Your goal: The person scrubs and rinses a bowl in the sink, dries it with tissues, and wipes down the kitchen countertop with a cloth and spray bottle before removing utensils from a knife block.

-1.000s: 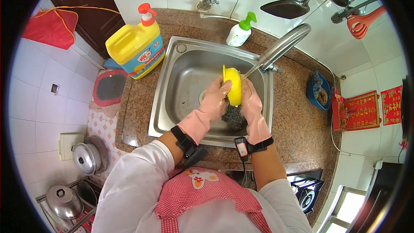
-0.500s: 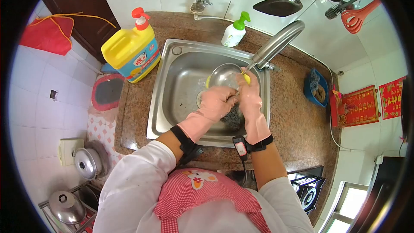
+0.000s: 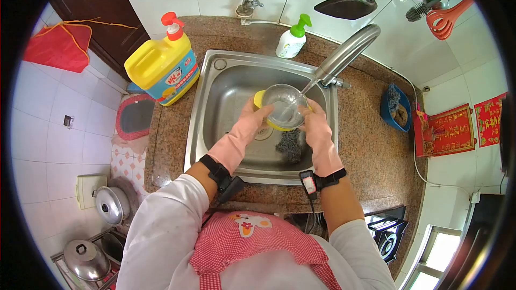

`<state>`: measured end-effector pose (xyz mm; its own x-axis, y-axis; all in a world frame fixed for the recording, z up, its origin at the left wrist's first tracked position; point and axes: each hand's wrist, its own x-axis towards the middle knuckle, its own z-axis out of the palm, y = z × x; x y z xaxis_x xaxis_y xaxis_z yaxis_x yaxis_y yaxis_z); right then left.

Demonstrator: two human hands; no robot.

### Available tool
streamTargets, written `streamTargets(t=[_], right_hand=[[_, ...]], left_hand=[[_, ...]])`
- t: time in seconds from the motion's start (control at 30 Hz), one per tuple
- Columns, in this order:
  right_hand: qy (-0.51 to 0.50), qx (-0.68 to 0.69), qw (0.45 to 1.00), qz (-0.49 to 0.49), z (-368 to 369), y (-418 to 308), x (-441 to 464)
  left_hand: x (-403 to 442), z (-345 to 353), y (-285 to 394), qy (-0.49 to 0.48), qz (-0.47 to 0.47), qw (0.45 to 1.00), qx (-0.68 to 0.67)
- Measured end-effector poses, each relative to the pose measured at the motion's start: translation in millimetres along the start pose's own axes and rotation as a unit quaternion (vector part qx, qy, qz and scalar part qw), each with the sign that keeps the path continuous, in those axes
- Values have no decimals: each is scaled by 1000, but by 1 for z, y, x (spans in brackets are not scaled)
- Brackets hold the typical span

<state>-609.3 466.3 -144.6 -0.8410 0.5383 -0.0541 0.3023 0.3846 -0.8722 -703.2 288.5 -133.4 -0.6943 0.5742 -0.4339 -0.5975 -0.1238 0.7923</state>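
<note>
A small round bowl (image 3: 283,108), shiny inside with yellow on its outside and rim, is held over the sink (image 3: 226,91) under the running faucet (image 3: 346,56). Water streams into it. My left hand (image 3: 251,121), in a pink rubber glove, grips its left side with the thumb at the rim. On the opposite side my right hand (image 3: 315,122), gloved alike, is closed on the bowl's edge. A dark steel wool scourer (image 3: 290,145) lies on the sink bottom below the bowl, near my right hand. The drain is partly hidden behind the bowl and my left hand.
Left of the sink stands a large yellow detergent jug (image 3: 164,67). A white pump bottle (image 3: 291,40) with a green top is behind it. On the right counter sits a blue basket (image 3: 395,108) with scourers. A gas stove (image 3: 387,239) is at lower right; utensils hang above.
My hands have moved apart to opposite sides of the bowl, which is now more level and lower under the stream. The scourer on the sink bottom is more exposed.
</note>
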Motion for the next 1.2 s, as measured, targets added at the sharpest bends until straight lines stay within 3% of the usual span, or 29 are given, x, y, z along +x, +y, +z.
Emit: streamTargets(t=[0.07,0.17,0.2,0.4,0.5,0.7,0.8,0.9,1.0,1.03,1.1,1.13,1.2], right_hand=[[-25,-71,986,146,-8,-62,-8],[5,-318,937,147,2,-74,3],[-13,-339,928,157,0,-75,10],[-54,-326,942,61,-4,-52,18],[-32,-340,930,133,-1,-77,9],[-37,-304,948,86,3,-47,5],[-58,-276,949,139,1,-56,8],[-92,-248,963,54,-3,-25,10],[76,-306,938,-146,-6,-27,-8],[83,-292,937,-172,-7,-32,-13],[96,-264,933,-224,-9,-48,-21],[18,-197,958,-208,-1,-36,-16],[32,-247,953,-173,19,-48,-17]], left_hand=[[3,-1,-7,8,10,999,35],[-4,9,-16,-17,37,998,51],[-11,15,-13,-27,55,997,43],[-12,11,-4,-26,52,998,-6],[-12,12,-10,-30,75,997,-2],[-9,8,-19,-37,83,996,-11],[-15,11,-16,-29,61,997,-26],[-13,6,-13,-12,43,999,-10],[-17,6,-2,21,33,999,-3],[-19,7,2,36,30,999,-8],[-15,4,-2,29,54,998,5],[-12,2,-7,23,64,998,14],[4,7,-26,11,70,997,-38]])
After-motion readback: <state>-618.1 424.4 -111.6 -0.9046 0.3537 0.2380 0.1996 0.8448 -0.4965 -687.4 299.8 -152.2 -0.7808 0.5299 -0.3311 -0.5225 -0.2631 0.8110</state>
